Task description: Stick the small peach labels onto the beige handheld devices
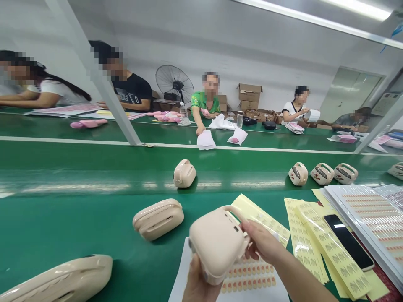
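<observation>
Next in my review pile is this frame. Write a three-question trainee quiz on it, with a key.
1. True or false: the wearer's left hand and right hand both touch the same beige handled casing.
2. What dark-screened item lies among the yellow sticker sheets?
3. Fill in: as pictured, the fan is to the ____ of the person in green.

Key: 1. True. 2. A smartphone. 3. Left.

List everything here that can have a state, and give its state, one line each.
Held device, in both hands, tilted
Left hand, gripping it from below
Right hand, gripping its side
Other beige devices, untouched
Sticker sheet, flat, stickers on
Phone, face up, screen dark
Bottle, upright
Ceiling light, lit
Fan, spinning or stopped: unclear
Door, shut
</observation>
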Action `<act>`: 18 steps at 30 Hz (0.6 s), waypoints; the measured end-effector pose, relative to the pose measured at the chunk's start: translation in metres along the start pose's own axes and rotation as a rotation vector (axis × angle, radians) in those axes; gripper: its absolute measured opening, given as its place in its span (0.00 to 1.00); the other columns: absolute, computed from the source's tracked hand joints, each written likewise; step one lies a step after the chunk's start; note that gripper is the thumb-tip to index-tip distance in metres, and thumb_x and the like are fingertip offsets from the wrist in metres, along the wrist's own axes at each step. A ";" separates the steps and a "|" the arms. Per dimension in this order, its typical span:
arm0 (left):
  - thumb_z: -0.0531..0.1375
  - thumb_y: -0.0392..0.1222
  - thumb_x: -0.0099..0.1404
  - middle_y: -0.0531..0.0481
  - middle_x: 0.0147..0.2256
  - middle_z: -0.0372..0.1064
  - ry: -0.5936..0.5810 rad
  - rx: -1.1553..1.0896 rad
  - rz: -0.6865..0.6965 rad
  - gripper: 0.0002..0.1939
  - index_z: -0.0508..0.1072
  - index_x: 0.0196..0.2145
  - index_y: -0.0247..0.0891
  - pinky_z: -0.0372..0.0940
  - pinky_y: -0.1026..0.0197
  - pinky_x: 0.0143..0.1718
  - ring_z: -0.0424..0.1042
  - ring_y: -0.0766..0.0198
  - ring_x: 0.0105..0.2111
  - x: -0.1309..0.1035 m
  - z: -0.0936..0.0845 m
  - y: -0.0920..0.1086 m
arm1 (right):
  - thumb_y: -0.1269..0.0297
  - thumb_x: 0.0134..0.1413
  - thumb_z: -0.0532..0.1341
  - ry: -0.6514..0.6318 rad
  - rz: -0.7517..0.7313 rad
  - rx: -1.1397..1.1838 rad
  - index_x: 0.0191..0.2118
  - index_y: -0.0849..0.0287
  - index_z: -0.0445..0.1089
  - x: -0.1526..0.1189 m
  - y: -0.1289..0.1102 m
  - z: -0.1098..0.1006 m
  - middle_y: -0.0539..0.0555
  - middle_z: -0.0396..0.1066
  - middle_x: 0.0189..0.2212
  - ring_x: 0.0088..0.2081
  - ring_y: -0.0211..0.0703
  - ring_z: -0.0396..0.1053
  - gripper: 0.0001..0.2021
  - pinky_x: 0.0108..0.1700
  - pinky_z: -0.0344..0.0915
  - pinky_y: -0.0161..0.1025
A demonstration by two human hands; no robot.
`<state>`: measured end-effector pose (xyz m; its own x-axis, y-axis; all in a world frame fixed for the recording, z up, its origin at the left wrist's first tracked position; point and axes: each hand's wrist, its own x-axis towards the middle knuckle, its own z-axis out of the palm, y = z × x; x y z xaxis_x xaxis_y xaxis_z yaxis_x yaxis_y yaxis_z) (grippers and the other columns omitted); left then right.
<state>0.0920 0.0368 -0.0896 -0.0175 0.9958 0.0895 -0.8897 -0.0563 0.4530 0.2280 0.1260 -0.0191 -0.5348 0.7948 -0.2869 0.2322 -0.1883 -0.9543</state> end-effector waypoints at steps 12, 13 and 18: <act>0.52 0.53 0.54 0.31 0.55 0.56 0.782 1.801 0.579 0.31 0.59 0.51 0.30 0.48 0.43 0.57 0.48 0.45 0.59 0.031 -0.032 0.144 | 0.65 0.58 0.49 0.811 0.138 -0.664 0.45 0.65 0.62 0.108 -0.039 -0.130 0.65 0.65 0.42 0.46 0.51 0.66 0.12 0.43 0.61 0.41; 0.52 0.54 0.53 0.31 0.53 0.59 0.796 1.793 0.500 0.31 0.61 0.49 0.31 0.53 0.43 0.54 0.53 0.44 0.57 0.033 -0.036 0.152 | 0.66 0.58 0.49 0.836 0.161 -0.698 0.46 0.66 0.61 0.111 -0.039 -0.139 0.68 0.64 0.44 0.48 0.54 0.65 0.13 0.45 0.60 0.44; 0.52 0.54 0.48 0.40 0.38 0.72 0.828 1.734 0.338 0.20 0.68 0.34 0.40 0.65 0.48 0.41 0.70 0.46 0.40 0.044 -0.039 0.171 | 0.66 0.58 0.50 0.884 0.161 -0.831 0.54 0.72 0.55 0.108 -0.044 -0.150 0.76 0.58 0.50 0.54 0.62 0.59 0.20 0.49 0.57 0.53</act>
<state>-0.0788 0.0740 -0.0431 -0.6989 0.6841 0.2087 0.5271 0.2953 0.7969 0.2820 0.3071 0.0046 0.2089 0.9756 0.0673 0.8658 -0.1525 -0.4767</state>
